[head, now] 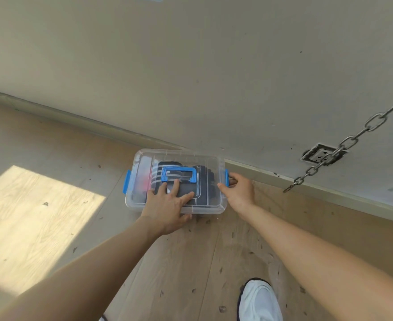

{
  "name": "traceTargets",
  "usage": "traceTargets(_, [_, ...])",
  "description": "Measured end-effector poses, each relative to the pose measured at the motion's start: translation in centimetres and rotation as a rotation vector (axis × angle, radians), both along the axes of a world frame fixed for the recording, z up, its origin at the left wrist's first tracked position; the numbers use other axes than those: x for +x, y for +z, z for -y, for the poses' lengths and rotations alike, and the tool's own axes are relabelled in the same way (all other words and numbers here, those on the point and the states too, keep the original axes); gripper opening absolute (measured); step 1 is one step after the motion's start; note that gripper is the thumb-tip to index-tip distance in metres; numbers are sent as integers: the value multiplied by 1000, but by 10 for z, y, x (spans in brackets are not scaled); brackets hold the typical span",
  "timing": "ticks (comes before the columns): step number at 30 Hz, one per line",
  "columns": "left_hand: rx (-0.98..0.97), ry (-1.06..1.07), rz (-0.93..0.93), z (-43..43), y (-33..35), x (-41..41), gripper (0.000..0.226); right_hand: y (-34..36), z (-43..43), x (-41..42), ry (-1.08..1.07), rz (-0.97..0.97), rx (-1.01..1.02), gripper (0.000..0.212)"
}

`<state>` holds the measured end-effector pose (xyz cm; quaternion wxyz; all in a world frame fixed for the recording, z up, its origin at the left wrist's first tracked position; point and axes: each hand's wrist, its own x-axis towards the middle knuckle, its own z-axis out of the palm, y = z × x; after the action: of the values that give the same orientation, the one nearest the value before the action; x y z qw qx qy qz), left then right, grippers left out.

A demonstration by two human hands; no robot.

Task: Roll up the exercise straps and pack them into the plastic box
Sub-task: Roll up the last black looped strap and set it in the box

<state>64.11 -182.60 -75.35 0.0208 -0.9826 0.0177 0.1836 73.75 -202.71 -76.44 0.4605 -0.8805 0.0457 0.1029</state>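
Two bare forearms reach forward from the near edge of the view, above a white shoe (259,300) on the wooden floor (40,205).

The left hand (167,205) lies flat on the lid (210,165), fingers (174,185) spread and released, pressing down near the blue handle (179,173). It grips nothing.

The right hand (237,189) sits at the right end of the box (174,181), fingers curled around the right latch (226,178), thumb on the lid edge. Whether that latch is fully snapped home cannot be told.

The box rests on the floor, close against the skirting of the wall (191,66). Dark rolled straps (191,188) show through the clear lid, inside the box. The left latch (126,181) appears untouched.

Judgement: packing is complete; the step in hand is closing. The next move calls for steady downward pressure on the lid while the right latch is pressed shut, then the same at the left latch.

A chain (353,140) hangs at the far right, clear of the work.
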Motion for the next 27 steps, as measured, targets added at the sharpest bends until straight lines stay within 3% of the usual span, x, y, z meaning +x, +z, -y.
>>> traceTargets(8, [-1, -52, -44, -5, 4, 3, 74, 0, 2, -8, 79, 55, -27, 53])
traceTargets(14, [-9, -62, -32, -8, 2, 0, 78, 1, 0, -2, 187, 93, -210, 59])
traceTargets(18, [-58, -46, -17, -10, 0, -2, 77, 7, -5, -6, 279, 282, -383, 64])
traceTargets(24, [-511, 190, 305, -42, 10, -16, 51, 17, -50, -10, 769, 288, -539, 67])
traceTargets(27, [-560, 386, 531, -64, 11, -24, 35, 13, -74, -14, 953, 272, -606, 71])
